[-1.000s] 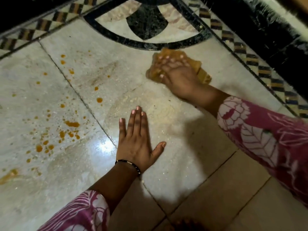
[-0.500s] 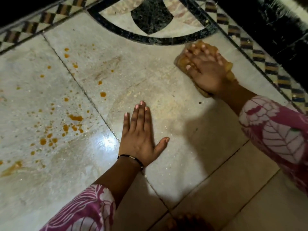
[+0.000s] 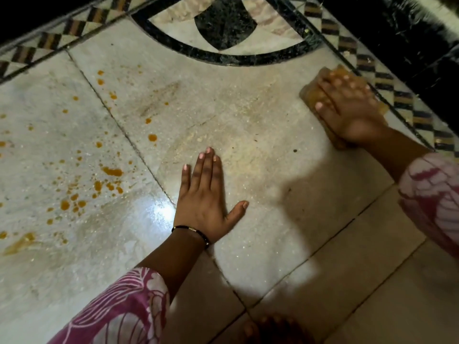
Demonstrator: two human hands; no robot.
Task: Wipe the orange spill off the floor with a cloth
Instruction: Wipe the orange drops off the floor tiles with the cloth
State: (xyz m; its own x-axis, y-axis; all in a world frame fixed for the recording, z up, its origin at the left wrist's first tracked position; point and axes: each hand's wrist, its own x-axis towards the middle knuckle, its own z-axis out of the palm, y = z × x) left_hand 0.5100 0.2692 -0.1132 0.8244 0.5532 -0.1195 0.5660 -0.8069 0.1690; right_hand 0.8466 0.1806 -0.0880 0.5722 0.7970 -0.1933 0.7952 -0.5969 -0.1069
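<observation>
The left hand (image 3: 206, 197) is laid flat, palm down, fingers straight and together, thumb spread to the side; the forearm is extended forward. The right hand (image 3: 350, 112) is stretched far forward and right, fingers spread and blurred, pressed palm down.

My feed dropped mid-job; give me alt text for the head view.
The right hand presses an orange-stained cloth flat on the marble floor beside the checkered border. The left hand lies flat, fingers straight, on the floor. Orange spill drops remain unwiped to its left.
</observation>
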